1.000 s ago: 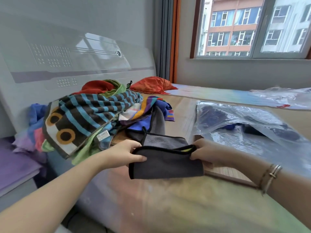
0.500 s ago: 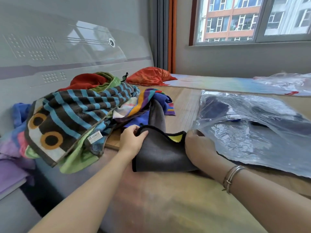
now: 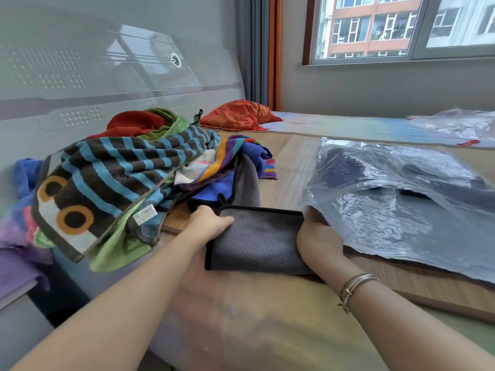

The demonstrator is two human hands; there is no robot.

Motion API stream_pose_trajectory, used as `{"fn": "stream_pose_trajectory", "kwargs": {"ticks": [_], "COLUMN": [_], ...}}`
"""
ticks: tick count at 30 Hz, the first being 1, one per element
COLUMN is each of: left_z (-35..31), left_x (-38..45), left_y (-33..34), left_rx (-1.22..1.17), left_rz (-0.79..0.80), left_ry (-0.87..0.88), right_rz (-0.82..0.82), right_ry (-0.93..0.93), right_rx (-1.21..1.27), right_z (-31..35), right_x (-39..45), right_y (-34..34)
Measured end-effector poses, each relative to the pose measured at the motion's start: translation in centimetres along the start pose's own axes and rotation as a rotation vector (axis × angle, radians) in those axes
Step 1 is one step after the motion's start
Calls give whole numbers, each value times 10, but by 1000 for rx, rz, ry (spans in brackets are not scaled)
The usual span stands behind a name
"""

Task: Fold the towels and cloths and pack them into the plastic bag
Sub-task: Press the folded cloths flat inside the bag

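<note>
Hands grip a folded dark grey microfibre cloth (image 3: 257,238) at the bed's near edge: left hand (image 3: 207,223) pinching its left end, right hand (image 3: 317,238) clasping its right end beside the mouth of a clear plastic bag (image 3: 401,210). Striped towels (image 3: 120,167) lie heaped left.

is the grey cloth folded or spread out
Folded: the grey cloth is a compact doubled rectangle held between the left hand and right hand.
</note>
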State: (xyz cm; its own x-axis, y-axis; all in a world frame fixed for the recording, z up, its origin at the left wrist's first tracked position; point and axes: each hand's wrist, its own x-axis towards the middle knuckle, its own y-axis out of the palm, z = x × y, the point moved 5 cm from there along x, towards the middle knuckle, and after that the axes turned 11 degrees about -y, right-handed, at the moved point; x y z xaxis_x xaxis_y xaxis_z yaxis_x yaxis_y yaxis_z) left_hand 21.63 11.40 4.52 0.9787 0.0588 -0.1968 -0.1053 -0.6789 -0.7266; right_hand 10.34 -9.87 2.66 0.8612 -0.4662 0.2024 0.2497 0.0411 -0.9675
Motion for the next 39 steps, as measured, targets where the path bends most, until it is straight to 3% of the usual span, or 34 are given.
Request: {"fn": "stream_pose_trajectory", "kwargs": {"ticks": [6,9,13,17,20,24,26,29,36,39], "left_z": [-14,-32,-58,-83,-97,-114,-124,-137,-163,-178], "left_x": [-46,-83,-133,-173,-188,-196,-193,-184,-161,-158], "left_y": [-13,-22,-33,-32,-23,6,23,48,94,93], "left_rx": [-391,-400,-391,-419,-464,-442,-379,-88,367,217], "left_rz": [174,324,454,525,559,589,475,220,72,68], "left_ry": [177,289,437,548,560,612,708,869,886,980], "right_rz": [7,-187,-244,-9,117,-36,-100,-148,-155,-129], "right_ry": [-250,-418,-497,-365,-259,-234,-247,-242,-271,-282], "right_rx": [-88,-97,321,810,974,763,568,290,29,-65], "right_z": [4,8,0,-17,-39,-84,-105,-130,-145,-143], "right_x": [-32,-56,-70,-77,-86,-101,-109,-112,-102,-93], "right_y": [-18,-54,-102,-136,-147,-163,-167,-169,-143,-124]}}
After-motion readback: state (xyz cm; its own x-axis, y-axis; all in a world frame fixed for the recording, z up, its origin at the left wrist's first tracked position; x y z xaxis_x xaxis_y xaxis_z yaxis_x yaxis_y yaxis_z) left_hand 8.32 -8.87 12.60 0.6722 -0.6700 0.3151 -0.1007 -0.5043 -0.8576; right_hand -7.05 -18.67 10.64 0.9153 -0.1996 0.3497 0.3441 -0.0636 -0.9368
